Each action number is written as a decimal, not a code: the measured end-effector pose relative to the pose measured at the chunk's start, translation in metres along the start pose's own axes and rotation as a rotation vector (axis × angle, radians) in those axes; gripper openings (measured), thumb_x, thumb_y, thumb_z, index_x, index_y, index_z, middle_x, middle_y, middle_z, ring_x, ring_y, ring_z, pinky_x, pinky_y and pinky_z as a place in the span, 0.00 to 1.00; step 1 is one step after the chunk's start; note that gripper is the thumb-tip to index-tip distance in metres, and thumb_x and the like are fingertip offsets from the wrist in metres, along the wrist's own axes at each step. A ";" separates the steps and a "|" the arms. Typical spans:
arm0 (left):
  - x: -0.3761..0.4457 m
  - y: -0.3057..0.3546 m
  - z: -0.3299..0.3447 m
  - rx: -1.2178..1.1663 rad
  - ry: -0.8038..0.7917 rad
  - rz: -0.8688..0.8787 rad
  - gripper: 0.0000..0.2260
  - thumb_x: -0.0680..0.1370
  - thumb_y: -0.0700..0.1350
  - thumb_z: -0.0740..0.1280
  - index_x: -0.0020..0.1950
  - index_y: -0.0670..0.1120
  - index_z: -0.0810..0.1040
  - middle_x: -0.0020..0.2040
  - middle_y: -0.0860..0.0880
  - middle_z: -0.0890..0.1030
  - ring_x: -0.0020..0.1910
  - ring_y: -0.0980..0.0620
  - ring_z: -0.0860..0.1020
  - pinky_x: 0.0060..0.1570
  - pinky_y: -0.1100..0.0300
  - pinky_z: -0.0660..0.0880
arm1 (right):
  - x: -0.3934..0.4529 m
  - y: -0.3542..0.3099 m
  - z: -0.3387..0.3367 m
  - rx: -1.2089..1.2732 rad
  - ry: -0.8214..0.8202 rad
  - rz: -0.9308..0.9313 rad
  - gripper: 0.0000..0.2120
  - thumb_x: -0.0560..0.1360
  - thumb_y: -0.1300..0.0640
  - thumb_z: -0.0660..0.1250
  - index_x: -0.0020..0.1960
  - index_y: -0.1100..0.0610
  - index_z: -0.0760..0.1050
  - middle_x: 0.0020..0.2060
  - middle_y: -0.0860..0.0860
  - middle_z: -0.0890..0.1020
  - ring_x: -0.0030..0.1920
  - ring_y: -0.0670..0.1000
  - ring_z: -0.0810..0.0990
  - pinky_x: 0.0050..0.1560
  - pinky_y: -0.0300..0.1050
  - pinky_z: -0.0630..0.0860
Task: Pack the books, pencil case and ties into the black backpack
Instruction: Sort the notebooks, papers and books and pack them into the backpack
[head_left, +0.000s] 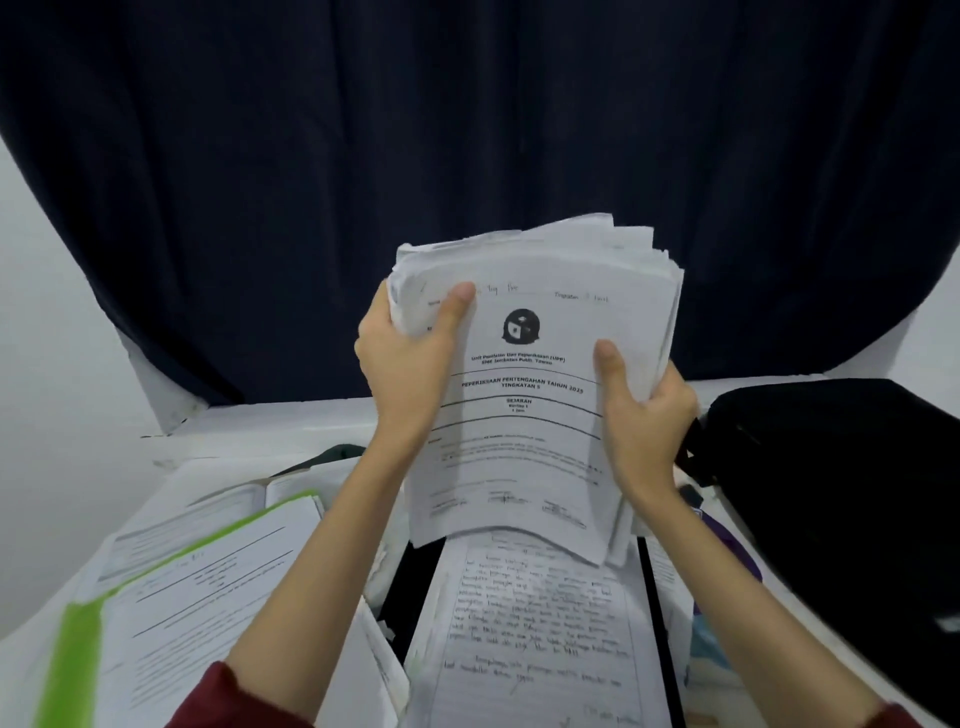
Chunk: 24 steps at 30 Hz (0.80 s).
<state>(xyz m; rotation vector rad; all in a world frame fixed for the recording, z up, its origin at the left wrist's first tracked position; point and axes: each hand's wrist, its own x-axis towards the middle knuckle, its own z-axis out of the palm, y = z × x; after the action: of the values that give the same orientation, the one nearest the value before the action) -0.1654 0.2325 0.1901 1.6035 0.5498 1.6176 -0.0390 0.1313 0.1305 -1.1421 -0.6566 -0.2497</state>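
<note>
Right, starting over on the left of the grip: a green-edged folder (78, 623) lies flat on the table (291, 421) with printed sheets on it, and an open book (260, 493) sits just behind it, both well below the raised hands. Moving in, the left hand (410, 358) clamps the upper left edge of a thick stack of papers (535, 395), thumb pressed flat on the front sheet, fingers curled round behind. Across the stack, the right hand (644, 410) pinches the right edge lower down, thumb on the front, fingers wrapped round the back. So both hands are closed on that one bundle, holding it up off the table, long axis running up and down and leaning a little to the right, top sheets fanned loose. Directly under the grip lies a handwritten page (535, 623) on more papers.

And here's what matters: the black backpack (831, 493) sits to the right of the grip and lower, resting on the table, just beside the right wrist. The right hand is clearly the nearer one. Whether its opening is unzipped I can't tell from here. My read is the bundle has to swing right and down, tipped so a short edge goes in first. Those loose top sheets could slip on the way. No pencil case or ties that I can pick out.
</note>
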 end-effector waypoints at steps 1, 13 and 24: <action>0.002 -0.003 -0.003 -0.017 -0.059 -0.036 0.09 0.71 0.51 0.75 0.47 0.51 0.78 0.44 0.54 0.83 0.45 0.55 0.82 0.45 0.56 0.79 | 0.001 0.003 -0.002 0.003 -0.010 0.018 0.08 0.74 0.56 0.69 0.52 0.55 0.76 0.43 0.39 0.80 0.44 0.34 0.80 0.46 0.30 0.77; -0.015 -0.055 -0.022 -0.141 -0.375 -0.369 0.22 0.64 0.65 0.74 0.49 0.52 0.79 0.40 0.59 0.85 0.44 0.59 0.83 0.37 0.70 0.76 | -0.006 0.032 -0.019 -0.051 -0.208 0.324 0.24 0.66 0.38 0.68 0.56 0.47 0.67 0.48 0.39 0.78 0.47 0.36 0.77 0.49 0.35 0.72; 0.019 -0.037 -0.017 -0.091 -0.247 -0.224 0.20 0.62 0.66 0.68 0.40 0.51 0.77 0.31 0.57 0.82 0.34 0.60 0.81 0.35 0.64 0.78 | -0.020 0.053 -0.022 0.030 -0.236 0.419 0.32 0.68 0.32 0.59 0.67 0.48 0.67 0.54 0.38 0.77 0.56 0.38 0.75 0.53 0.30 0.70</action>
<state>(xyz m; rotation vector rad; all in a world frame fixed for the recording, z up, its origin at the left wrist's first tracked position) -0.1719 0.2730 0.1721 1.5845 0.4980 1.2421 -0.0199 0.1305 0.0729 -1.2614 -0.6079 0.2539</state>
